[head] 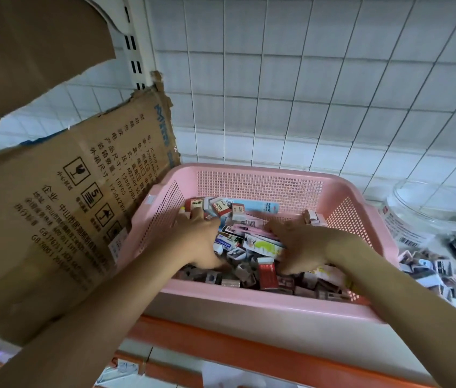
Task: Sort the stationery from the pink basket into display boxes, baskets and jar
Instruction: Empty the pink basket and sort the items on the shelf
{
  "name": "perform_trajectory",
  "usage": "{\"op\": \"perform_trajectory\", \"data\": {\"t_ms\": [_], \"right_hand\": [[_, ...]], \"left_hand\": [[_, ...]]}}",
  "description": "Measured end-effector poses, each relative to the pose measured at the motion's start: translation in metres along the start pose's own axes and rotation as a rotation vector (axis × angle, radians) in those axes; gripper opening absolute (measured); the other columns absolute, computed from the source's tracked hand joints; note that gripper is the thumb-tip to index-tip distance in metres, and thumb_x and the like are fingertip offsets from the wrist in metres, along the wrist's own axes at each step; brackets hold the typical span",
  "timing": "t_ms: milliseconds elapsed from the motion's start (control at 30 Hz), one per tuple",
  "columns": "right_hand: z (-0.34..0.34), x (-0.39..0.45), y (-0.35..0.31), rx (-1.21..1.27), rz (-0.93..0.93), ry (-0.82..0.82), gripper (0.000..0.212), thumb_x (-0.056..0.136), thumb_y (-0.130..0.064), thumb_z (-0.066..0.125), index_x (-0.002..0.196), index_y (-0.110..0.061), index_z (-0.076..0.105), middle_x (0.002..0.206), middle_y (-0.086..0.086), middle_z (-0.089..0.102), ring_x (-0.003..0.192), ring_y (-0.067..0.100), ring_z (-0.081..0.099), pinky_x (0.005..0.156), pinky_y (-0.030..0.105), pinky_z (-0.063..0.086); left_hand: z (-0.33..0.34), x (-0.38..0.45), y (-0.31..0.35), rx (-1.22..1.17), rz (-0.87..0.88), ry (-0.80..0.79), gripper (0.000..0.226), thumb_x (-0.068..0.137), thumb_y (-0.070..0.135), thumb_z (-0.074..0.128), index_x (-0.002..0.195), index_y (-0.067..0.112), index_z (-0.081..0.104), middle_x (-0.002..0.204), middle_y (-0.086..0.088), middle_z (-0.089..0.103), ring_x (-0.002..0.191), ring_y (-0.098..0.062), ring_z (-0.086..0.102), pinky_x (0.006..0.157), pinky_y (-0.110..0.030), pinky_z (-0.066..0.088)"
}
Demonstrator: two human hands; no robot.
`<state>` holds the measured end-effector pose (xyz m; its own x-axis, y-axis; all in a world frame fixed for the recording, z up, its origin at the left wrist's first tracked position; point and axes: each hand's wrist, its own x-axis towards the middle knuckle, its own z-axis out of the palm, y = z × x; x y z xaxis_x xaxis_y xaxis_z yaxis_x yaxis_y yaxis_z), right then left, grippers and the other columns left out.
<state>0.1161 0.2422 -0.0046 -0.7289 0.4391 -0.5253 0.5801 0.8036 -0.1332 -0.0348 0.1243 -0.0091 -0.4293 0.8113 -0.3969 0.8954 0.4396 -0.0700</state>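
Both my hands are down inside the pink perforated plastic basket (pixel 260 180), buried in the loose heap of small boxed erasers and sharpeners (pixel 252 247). My left hand (pixel 197 242) lies palm down with fingers spread over the pile; whether it grasps anything I cannot tell. My right hand (pixel 305 245) curls into the heap too, its grip hidden. Left of my left hand stands a torn brown cardboard carton (pixel 61 208). Right of my right hand sits a clear plastic jar (pixel 428 208).

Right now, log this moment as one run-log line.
stage: picking | left hand: in pink basket, on stationery | right hand: same, grip unclear | jar: right of basket
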Motion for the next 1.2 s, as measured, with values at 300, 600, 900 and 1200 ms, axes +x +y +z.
{"op": "perform_trajectory", "data": {"t_ms": [300, 600, 900, 1200], "right_hand": [[0.004, -0.001, 0.009, 0.137, -0.066, 0.120, 0.051, 0.081, -0.022, 0.065, 0.127, -0.019, 0.043, 0.086, -0.009, 0.051, 0.088, 0.017, 0.052, 0.069, 0.024, 0.041], [-0.002, -0.008, 0.015, 0.094, -0.037, 0.249, 0.023, 0.080, -0.015, 0.061, 0.102, -0.019, 0.054, 0.083, -0.002, 0.058, 0.079, 0.019, 0.059, 0.067, 0.029, 0.051], [-0.010, -0.014, 0.024, 0.107, -0.005, 0.334, 0.014, 0.085, -0.022, 0.058, 0.093, -0.020, 0.047, 0.075, -0.002, 0.055, 0.063, 0.012, 0.054, 0.054, 0.025, 0.040], [-0.011, -0.027, 0.020, 0.101, 0.009, 0.493, 0.021, 0.086, -0.034, 0.057, 0.094, -0.018, 0.046, 0.074, -0.001, 0.051, 0.067, 0.020, 0.055, 0.050, 0.027, 0.036]], "left_hand": [[-0.007, 0.013, 0.016, -0.081, 0.011, -0.127, 0.087, 0.086, 0.035, 0.063, 0.150, 0.013, 0.009, 0.156, -0.011, 0.015, 0.137, -0.032, 0.029, 0.107, -0.036, 0.032], [0.000, 0.010, 0.016, -0.187, 0.056, -0.140, 0.067, 0.087, 0.026, 0.057, 0.145, 0.016, 0.026, 0.150, -0.008, 0.024, 0.128, -0.030, 0.040, 0.095, -0.035, 0.040], [0.006, 0.015, 0.018, -0.195, 0.067, -0.068, 0.067, 0.096, 0.022, 0.048, 0.149, 0.014, 0.008, 0.138, -0.015, 0.041, 0.094, -0.021, 0.055, 0.068, -0.028, 0.042], [-0.007, 0.008, 0.013, -0.329, 0.132, 0.200, 0.044, 0.093, 0.022, 0.052, 0.134, 0.012, 0.041, 0.098, -0.007, 0.056, 0.061, -0.009, 0.049, 0.049, -0.022, 0.036]]}}
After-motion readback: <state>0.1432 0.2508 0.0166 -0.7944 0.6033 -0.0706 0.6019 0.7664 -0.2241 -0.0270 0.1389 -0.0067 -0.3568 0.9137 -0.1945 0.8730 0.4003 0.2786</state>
